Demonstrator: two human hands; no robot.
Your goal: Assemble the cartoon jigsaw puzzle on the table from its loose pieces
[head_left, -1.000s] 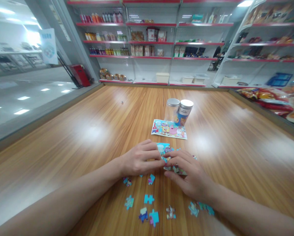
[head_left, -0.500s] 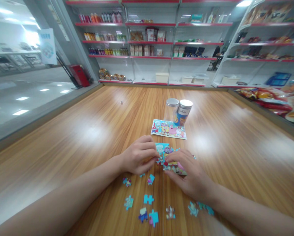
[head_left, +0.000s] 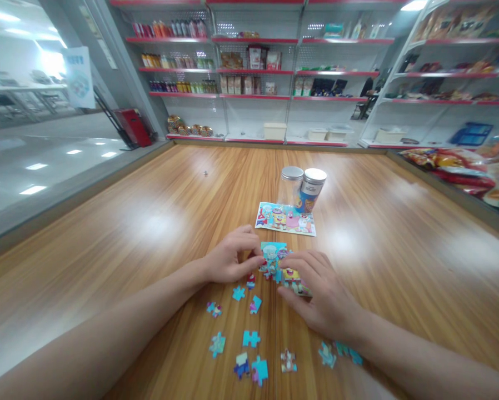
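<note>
Head camera, looking forward and down: we see a partly joined jigsaw puzzle of bright cartoon pieces, lying flat on a wooden table, a little right of the middle of the view. Its edge is ragged, and its blue corner points away from us.

Our left hand sits at the puzzle's left side, curled and half closed, with its fingertips at the puzzle's edge. We cannot tell whether they are pinching a piece. Our right hand lies over the puzzle's right part, fingers loosely spread and resting on top, gripping nothing we can make out.

Loose puzzle pieces lie scattered apart on the wood, nearer to us than the puzzle, mostly between the two forearms. A small red-and-blue one sits just beside the left fingers.

Beyond the puzzle lies a picture card showing cartoon characters. Just behind it stand a clear jar with a silver lid and a blue canister, touching each other. Bags of snacks lie past the table's right edge, and red-edged shelves of packaged goods line the far wall.
</note>
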